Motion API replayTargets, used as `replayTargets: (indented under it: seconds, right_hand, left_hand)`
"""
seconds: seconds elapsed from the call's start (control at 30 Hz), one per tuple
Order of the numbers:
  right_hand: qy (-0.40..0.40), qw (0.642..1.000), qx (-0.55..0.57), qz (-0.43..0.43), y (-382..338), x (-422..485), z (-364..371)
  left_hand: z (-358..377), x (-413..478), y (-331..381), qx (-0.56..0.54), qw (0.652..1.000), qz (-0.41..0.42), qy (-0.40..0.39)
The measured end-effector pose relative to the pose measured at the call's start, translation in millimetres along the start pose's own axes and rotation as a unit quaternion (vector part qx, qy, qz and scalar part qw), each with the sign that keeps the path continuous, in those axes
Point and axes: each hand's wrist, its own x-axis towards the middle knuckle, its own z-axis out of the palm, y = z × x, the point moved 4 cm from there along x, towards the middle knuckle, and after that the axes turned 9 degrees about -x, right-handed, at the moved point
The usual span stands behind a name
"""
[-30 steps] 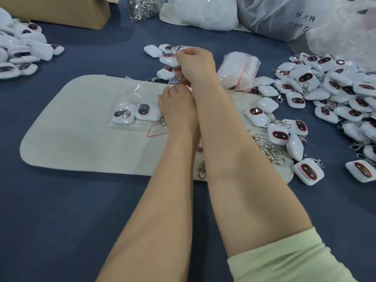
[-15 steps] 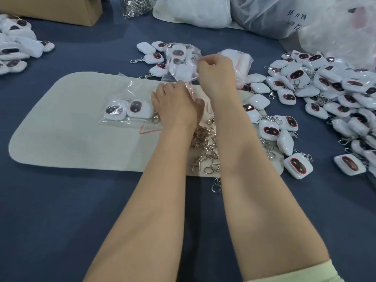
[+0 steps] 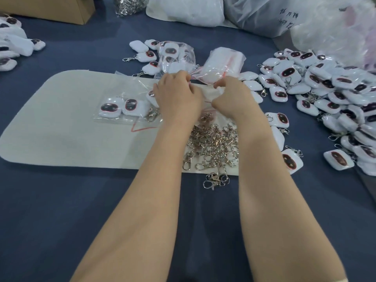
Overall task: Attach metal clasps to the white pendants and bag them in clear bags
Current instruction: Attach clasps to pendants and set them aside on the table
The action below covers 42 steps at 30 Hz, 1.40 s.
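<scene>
- A table (image 3: pixel 61 220) covered in dark blue cloth is seen across the whole view.
- A pale beige felt mat (image 3: pixel 61 139) is laid flat on it.
- A cardboard box (image 3: pixel 61 9) is set at the far left.
- Bulky plastic sacks (image 3: pixel 183 11) are piled along the far side; handwriting is seen on a grey sack (image 3: pixel 254 17).
- The surface is lit evenly, with soft shadows.
</scene>
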Motion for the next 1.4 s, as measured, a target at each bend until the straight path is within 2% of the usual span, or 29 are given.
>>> replayTargets:
  seconds: [0.17,0.3,0.37,0.5,0.63,0.73,0.87,1.0,1.1,1.17,1.3,1.4]
  right_hand:
    - [0.094,0.994,0.048,0.002,-0.4,4.1,7.7]
    - [0.162,0.948,0.270,-0.049,-8.7,-1.0,5.6]
    - [0.166,0.930,0.318,-0.072,-16.6,-4.2,8.2]
    - [0.083,0.914,0.382,-0.111,-27.4,-1.6,17.9]
    - [0.009,0.865,0.491,-0.099,-27.4,0.7,20.9]
    - [0.003,0.832,0.547,-0.093,-25.1,2.7,23.3]
    - [-0.021,0.817,0.569,-0.087,-23.2,2.4,29.9]
    - [-0.025,0.785,0.618,-0.029,-18.0,3.7,32.6]
    - [-0.005,0.782,0.623,0.009,-15.7,5.5,34.9]
    - [-0.014,0.789,0.614,0.001,-16.6,4.2,36.5]
    - [0.001,0.823,0.568,-0.013,-19.0,2.5,37.4]
    - [0.019,0.835,0.549,-0.021,-20.6,2.9,37.3]
  left_hand:
    - [3.1,-6.7,9.4,-0.151,0.989,0.006,-0.013]
    - [6.3,-6.7,9.0,-0.204,0.978,-0.028,-0.030]
    - [4.5,-5.5,8.6,-0.208,0.977,-0.033,-0.017]
    - [4.0,-1.3,7.3,-0.270,0.959,-0.086,-0.015]
    - [4.4,2.2,-1.7,-0.362,0.920,-0.148,-0.018]
    - [3.4,2.7,-4.1,-0.381,0.913,-0.147,-0.018]
    - [2.8,3.2,-2.6,-0.413,0.899,-0.145,-0.020]
    - [4.3,4.2,-7.8,-0.418,0.892,-0.172,0.006]
    - [8.3,3.1,-9.0,-0.409,0.894,-0.180,-0.008]
    - [9.8,1.7,-8.7,-0.407,0.896,-0.175,-0.029]
    - [9.3,0.3,-10.7,-0.387,0.904,-0.178,-0.037]
    - [9.0,-1.3,-9.8,-0.386,0.904,-0.178,-0.034]
